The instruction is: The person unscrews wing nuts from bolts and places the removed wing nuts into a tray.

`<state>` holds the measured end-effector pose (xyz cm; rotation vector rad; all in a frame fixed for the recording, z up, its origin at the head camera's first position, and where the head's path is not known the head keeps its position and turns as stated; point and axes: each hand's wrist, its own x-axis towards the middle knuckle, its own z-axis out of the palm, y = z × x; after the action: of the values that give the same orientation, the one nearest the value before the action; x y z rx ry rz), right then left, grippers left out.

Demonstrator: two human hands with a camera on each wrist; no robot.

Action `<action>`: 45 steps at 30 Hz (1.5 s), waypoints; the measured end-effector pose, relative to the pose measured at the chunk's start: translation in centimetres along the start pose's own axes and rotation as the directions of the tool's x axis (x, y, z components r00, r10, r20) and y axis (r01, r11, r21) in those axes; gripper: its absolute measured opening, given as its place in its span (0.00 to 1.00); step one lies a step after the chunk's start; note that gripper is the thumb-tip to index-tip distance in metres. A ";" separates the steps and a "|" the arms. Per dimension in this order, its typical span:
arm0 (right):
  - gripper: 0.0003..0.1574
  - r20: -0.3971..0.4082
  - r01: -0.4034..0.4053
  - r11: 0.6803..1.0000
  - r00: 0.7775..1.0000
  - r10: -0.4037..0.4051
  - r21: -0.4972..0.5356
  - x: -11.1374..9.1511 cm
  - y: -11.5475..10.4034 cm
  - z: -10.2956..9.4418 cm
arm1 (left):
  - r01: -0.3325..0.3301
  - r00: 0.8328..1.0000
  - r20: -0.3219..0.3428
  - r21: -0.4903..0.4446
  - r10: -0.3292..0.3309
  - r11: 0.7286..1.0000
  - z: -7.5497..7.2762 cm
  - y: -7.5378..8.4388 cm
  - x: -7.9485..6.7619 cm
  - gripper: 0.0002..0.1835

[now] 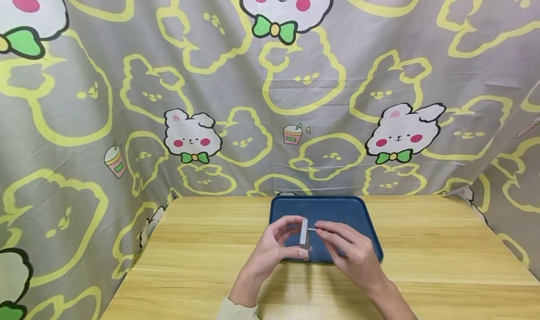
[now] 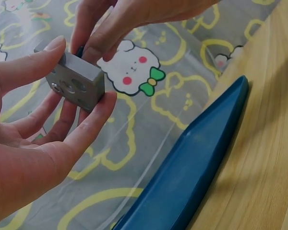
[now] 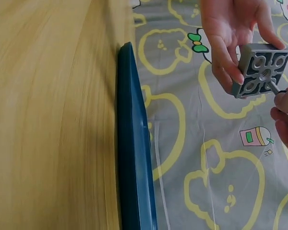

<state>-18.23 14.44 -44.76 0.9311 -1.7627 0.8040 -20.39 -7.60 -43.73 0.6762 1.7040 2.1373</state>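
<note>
Over the front of the tray, my left hand (image 1: pixel 267 245) grips a grey square metal block (image 1: pixel 303 235) by its edges, thumb at one edge and fingers at the opposite one. The block stands on edge in the head view. Its ribbed face, with a central hole and round corner bosses, shows on the block (image 3: pixel 265 73) in the right wrist view; the left wrist view shows the flat face with round holes. My right hand (image 1: pixel 354 249) pinches a thin screw (image 3: pixel 273 87) with a silvery shaft and dark end. The shaft's tip meets the ribbed face near the central hole.
A dark blue rectangular tray (image 1: pixel 337 210) with a raised rim lies on the wooden table (image 1: pixel 202 245), behind and below the hands. A grey curtain (image 1: pixel 236 90) with cartoon prints hangs at the table's back and sides.
</note>
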 end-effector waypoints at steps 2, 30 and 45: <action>0.16 0.008 -0.027 0.999 1.000 0.027 0.021 0.0 0.0 -0.1 | -0.001 1.000 -0.004 0.004 0.001 1.000 -0.1 0.0 0.0 0.36; 0.30 0.543 -0.913 0.057 0.289 0.789 0.403 0.7 0.1 -1.5 | -0.023 0.998 -0.051 0.130 0.030 0.991 0.5 -0.4 0.3 0.37; 0.25 0.556 -0.922 0.048 0.273 0.785 0.384 0.5 0.0 -1.6 | -0.002 0.999 -0.048 0.140 0.009 0.990 0.8 -0.5 0.2 0.36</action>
<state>-17.68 15.71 -43.81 0.1386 -2.2052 2.3943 -20.15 -6.70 -44.00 0.6715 1.8939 2.0682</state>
